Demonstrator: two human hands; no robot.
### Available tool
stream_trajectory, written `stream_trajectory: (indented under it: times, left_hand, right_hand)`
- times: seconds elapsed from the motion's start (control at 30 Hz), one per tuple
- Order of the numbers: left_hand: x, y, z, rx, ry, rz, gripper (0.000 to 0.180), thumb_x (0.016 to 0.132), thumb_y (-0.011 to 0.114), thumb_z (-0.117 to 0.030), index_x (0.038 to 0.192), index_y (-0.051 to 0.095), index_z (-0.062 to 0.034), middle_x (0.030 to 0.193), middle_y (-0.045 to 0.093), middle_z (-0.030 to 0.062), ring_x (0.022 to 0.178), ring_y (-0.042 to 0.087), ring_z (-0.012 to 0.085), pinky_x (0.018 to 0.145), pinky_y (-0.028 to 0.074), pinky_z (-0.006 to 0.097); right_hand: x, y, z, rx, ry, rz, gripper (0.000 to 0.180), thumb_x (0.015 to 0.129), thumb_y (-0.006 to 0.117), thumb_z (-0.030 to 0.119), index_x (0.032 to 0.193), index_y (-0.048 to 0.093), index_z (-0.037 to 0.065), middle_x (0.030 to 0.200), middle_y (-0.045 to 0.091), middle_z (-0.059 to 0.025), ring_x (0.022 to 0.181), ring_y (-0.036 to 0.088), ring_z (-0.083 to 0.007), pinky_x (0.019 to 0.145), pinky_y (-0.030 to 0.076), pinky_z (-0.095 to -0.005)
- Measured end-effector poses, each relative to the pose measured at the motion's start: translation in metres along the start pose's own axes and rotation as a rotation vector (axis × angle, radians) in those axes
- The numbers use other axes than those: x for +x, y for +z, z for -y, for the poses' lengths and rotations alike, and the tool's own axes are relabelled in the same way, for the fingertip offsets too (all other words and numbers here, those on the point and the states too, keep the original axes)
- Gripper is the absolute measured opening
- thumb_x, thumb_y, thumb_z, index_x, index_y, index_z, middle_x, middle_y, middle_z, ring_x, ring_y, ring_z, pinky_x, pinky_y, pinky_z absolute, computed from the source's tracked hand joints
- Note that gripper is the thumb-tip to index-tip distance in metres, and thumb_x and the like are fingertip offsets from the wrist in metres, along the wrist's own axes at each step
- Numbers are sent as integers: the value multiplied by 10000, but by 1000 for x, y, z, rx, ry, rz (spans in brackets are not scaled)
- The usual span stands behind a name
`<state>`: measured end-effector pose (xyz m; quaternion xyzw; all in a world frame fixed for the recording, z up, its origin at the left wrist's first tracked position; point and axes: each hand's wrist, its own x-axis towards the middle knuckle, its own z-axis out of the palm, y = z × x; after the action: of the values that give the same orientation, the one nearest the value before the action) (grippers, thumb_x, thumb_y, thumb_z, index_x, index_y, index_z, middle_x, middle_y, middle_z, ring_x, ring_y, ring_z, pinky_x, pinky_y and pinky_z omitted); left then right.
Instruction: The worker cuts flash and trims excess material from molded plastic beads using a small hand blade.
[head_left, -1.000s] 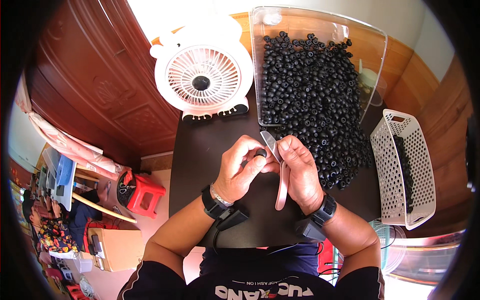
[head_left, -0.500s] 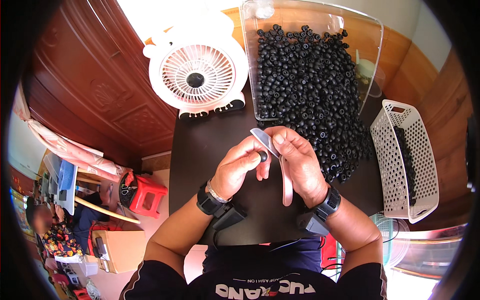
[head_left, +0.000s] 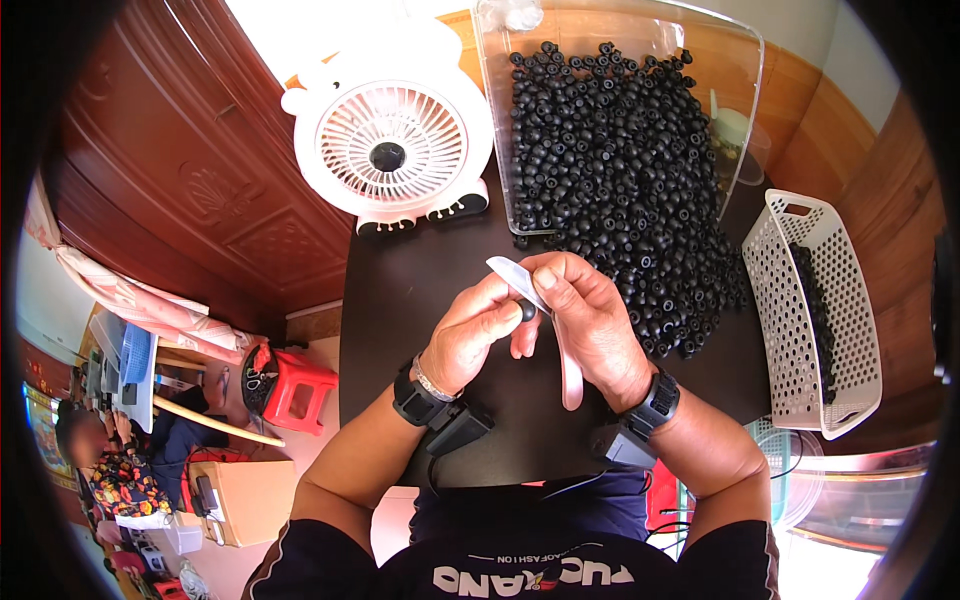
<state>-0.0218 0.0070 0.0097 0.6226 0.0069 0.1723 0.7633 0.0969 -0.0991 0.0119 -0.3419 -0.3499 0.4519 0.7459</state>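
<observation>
My left hand point(head_left: 468, 335) is closed, pinching a small black round part point(head_left: 527, 310) between thumb and fingers. My right hand point(head_left: 598, 325) grips a small knife with a pale blade point(head_left: 514, 277) and a pinkish handle point(head_left: 571, 375) that hangs below the palm. Its blade lies across the fingertips of both hands, just above the black part; whether the edge touches the part I cannot tell. Beyond my hands, a big heap of similar black parts point(head_left: 630, 180) spills out of a clear plastic bin point(head_left: 508, 190) onto the dark table point(head_left: 400, 280).
A white animal-shaped fan point(head_left: 388, 155) stands at the back left. On the right, a tilted white perforated basket point(head_left: 860, 330) holds some black parts. A red stool point(head_left: 300, 392) and a cardboard box point(head_left: 245, 500) are on the floor to the left, where another person point(head_left: 125, 475) sits.
The knife's blade has swung slightly left and flatter. My left hand keeps its pinch on the black part; the view has shifted a little.
</observation>
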Motion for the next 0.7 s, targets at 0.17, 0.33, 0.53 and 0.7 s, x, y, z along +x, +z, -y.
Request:
stream_trajectory:
  times: [0.17,0.33,0.53,0.7]
  left_hand:
    - [0,1,-1,-24,-2,4,405,942,485,-336,1135,510,19,730,543,60,654,533,135,606,434,246]
    - [0,0,0,-46,-3,-4,398,942,485,-323,1135,510,25,727,539,58,653,535,138,606,436,248]
    - [1,-1,0,-58,7,14,384,945,480,-303,1135,506,30,726,533,52,652,539,139,601,440,248]
    - [0,-2,1,-67,-14,2,310,945,480,-283,1030,521,12,729,529,49,650,544,142,597,443,250]
  right_hand:
    - [-1,0,1,41,15,16,268,969,486,229,1036,550,-22,751,594,-75,590,577,-142,563,512,-281]
    - [0,-1,2,29,23,24,269,971,481,225,1048,549,-25,754,598,-79,594,580,-147,569,514,-285]
    - [0,-2,3,32,45,39,278,978,464,225,1052,548,-29,725,597,-72,597,583,-148,576,510,-283]
    - [1,-2,3,23,50,53,274,981,455,218,1059,546,-29,699,593,-68,596,583,-152,582,509,-285]
